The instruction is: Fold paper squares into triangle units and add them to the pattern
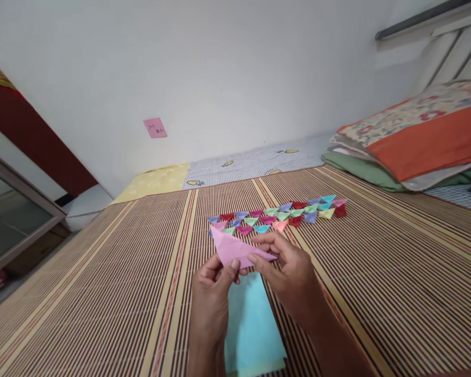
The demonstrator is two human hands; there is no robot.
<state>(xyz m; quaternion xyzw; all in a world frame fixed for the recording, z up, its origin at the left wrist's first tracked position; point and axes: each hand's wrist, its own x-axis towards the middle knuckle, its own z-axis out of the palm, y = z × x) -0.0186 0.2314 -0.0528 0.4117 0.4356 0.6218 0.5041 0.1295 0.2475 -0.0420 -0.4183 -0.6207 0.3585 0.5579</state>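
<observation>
A pink sheet of paper (232, 248), folded into a pointed triangle shape, is held up between both my hands. My left hand (214, 283) pinches its lower edge with the thumb on top. At the right, my right hand (288, 267) grips the paper's narrow point between thumb and fingers. Below the hands lies light blue paper (257, 324), partly covered by my left hand and wrist. Beyond the pink paper, several small folded paper triangles (267, 220) in many colours are laid out in rows.
A striped bamboo mat (141, 272) covers the bed. At the right is a stack of folded bedding (427, 141) with an orange and floral cover. A pink note (155, 128) is stuck to the white wall (235, 73). On the far left stands a glass-fronted cabinet (15, 214).
</observation>
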